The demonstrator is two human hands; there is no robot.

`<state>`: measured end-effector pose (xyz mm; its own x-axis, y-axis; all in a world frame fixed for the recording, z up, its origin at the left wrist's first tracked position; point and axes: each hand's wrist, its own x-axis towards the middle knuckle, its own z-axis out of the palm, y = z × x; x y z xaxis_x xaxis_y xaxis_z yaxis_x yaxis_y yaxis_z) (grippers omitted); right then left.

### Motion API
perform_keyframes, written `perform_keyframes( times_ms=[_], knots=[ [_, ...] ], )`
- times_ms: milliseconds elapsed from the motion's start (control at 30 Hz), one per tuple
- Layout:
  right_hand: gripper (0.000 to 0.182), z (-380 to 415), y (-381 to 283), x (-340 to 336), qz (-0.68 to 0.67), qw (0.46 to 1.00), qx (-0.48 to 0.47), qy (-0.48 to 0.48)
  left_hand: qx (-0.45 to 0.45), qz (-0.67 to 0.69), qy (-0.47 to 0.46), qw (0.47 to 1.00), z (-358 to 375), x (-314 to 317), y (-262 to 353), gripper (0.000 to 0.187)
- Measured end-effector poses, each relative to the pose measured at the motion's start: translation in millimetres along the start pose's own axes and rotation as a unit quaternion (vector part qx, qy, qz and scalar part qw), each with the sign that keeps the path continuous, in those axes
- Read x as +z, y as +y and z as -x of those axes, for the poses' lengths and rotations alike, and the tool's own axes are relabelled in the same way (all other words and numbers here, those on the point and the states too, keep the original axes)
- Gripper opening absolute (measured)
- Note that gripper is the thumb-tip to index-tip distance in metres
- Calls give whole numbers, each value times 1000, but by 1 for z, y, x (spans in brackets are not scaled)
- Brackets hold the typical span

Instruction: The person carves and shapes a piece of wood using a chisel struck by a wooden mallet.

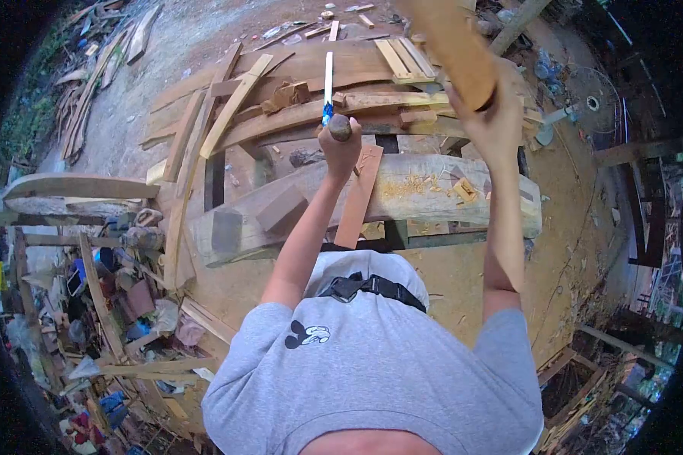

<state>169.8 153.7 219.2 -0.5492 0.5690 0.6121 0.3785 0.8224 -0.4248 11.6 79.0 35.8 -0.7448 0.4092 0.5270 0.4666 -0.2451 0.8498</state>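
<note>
My left hand [340, 152] is closed around a chisel whose rounded handle end [341, 127] shows above the fist. Its long, bright blade [328, 76] with a blue band points away from me. Raised on the right, my right hand [493, 114] grips a thick wooden mallet [463, 61], blurred by motion. Below both hands lies a heavy, pale timber beam [425, 174] with wood shavings [406, 186] scattered on top. A reddish narrow board [359, 197] lies across the beam, just under my left hand.
Several planks [235, 106] and a wide board [303, 64] lie beyond the beam. At left, a curved slab [76, 186] rests above a cluttered heap of bags and scraps [136, 296]. A small wood block [464, 189] sits on the beam's right part.
</note>
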Motion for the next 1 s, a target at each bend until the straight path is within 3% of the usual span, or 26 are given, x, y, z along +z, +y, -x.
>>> perform_keyframes(
  times_ms=[33, 133, 167, 200, 233, 267, 300, 333, 400, 433, 467, 533, 567, 600, 633, 667, 733, 800, 833, 867, 933, 1000],
  knots=[
    [64, 1, -5, 6, -184, 979, 38, 84, -17, 3, -6, 1000, -1, -2, 2, 25],
    [57, 17, -4, 33, -215, 970, 43, 107, -38, 40, -2, 998, 1, 2, -19, 25],
    [60, 20, 9, 30, -110, 993, -15, 44, -39, 29, -10, 999, 1, 2, -18, 24],
    [60, 22, 18, 25, -109, 993, -15, 44, -39, 31, -10, 999, 0, 2, -18, 24],
    [61, 21, 22, 19, 121, 988, -81, -49, -28, 24, -2, 999, -1, 3, -18, 24],
    [62, 19, 24, 16, 342, 919, -141, -137, -17, 16, 5, 1000, -2, 2, -18, 24],
    [71, 17, 25, 14, 284, 948, -84, -119, -25, 20, -3, 999, -1, 0, -18, 24],
    [71, 13, 26, 10, 284, 948, -84, -121, -27, 19, -3, 999, 0, -1, -18, 24],
    [66, 3, 28, 7, 106, 983, -102, 114, -45, 15, 6, 999, 1, -1, -18, 24],
    [70, 3, 27, 16, -28, 986, -48, 155, -47, 13, 6, 999, 1, -1, -19, 24],
    [70, 8, 17, 25, -28, 986, -45, 155, -44, 23, 8, 999, 0, 0, -21, 24],
    [73, 21, 0, 40, -266, 952, 98, 115, -41, 35, 7, 999, 1, 3, -21, 23],
    [57, 30, 12, 48, -220, 972, 32, 70, -20, 25, 7, 999, 0, 4, -20, 23],
    [57, 30, 22, 41, -220, 972, 32, 72, 2, 14, 7, 1000, -1, 4, -18, 22],
    [61, 27, 28, 32, 66, 994, -90, -21, 3, 14, 7, 1000, -1, 5, -24, 22],
    [65, 22, 30, 25, 344, 910, -201, -112, -6, 36, 11, 999, -2, 6, -32, 22],
    [73, 8, 32, 15, 303, 928, -188, -104, -16, 57, 15, 998, -1, 4, -36, 22],
    [71, -4, 34, 10, 179, 974, -115, 74, -54, 20, 15, 998, -3, -2, -19, 22],
    [66, -7, 9, 8, -20, 994, -35, 101, -58, 27, 16, 998, -1, -2, -18, 23],
    [66, -5, 7, 21, -21, 994, -34, 99, -60, 26, 16, 998, 0, -1, -17, 23],
    [68, 0, 8, 46, -265, 945, 80, 177, -32, 33, 8, 999, 1, 3, -14, 22],
    [64, 8, 2, 43, -266, 940, 56, 205, -5, 18, -11, 1000, -1, 5, -10, 22]
  ],
)
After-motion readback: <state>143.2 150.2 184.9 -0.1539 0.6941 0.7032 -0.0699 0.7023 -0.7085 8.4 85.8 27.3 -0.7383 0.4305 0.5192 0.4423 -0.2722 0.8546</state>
